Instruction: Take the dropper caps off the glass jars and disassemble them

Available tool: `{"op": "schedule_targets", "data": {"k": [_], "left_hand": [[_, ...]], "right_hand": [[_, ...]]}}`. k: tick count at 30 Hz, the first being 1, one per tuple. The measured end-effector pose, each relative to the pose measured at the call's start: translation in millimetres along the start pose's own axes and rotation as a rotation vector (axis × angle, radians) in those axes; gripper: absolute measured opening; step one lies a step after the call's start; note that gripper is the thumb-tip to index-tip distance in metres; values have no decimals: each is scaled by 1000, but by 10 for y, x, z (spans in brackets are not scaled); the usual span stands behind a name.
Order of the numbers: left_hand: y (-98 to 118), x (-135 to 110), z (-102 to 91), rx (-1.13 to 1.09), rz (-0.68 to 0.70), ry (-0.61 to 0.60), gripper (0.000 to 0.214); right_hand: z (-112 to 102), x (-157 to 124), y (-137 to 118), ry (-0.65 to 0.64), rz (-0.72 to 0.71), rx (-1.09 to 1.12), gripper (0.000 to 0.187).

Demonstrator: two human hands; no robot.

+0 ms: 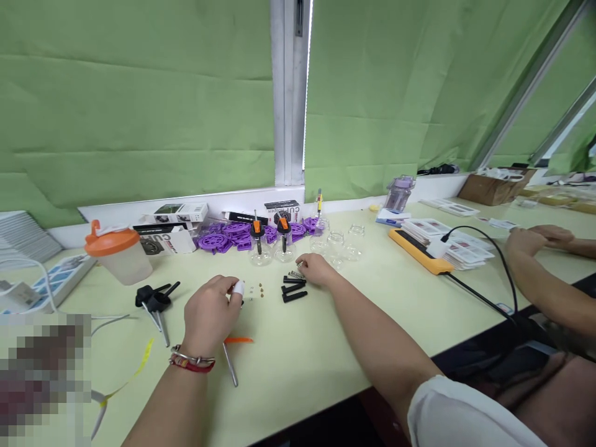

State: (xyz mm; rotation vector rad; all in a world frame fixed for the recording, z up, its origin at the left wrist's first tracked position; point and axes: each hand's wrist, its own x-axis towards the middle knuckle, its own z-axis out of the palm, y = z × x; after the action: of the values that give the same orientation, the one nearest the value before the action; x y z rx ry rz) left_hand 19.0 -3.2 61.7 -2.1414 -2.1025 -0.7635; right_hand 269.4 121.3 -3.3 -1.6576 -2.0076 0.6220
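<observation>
Black parts [294, 288] separate left hand [212, 310] and right hand [316, 269], near-edge tabletop [298, 354] open, grips' closure and hold unclear.

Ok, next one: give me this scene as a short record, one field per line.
Left hand: above table, white cover on a fingertip; grip unclear
Right hand: fingertips at metal springs; grip unclear
Between hands: small brass-coloured pieces
Near right hand: three black parts
Back: purple plastic parts, clear jars
Far left: orange-lidded cup
Far right: another person's forearm
</observation>
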Motion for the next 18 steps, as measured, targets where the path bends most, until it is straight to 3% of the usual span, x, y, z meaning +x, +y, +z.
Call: {"op": "schedule_targets", "data": {"k": [9,18], "left_hand": [[-40,4,49,6,-53,-13,30],[-3,-7,58,23,-5,-54,31]], "right_hand": [[27,-7,16,-12,-50,47,27],[81,28,20,27,-117,72,18]]}}
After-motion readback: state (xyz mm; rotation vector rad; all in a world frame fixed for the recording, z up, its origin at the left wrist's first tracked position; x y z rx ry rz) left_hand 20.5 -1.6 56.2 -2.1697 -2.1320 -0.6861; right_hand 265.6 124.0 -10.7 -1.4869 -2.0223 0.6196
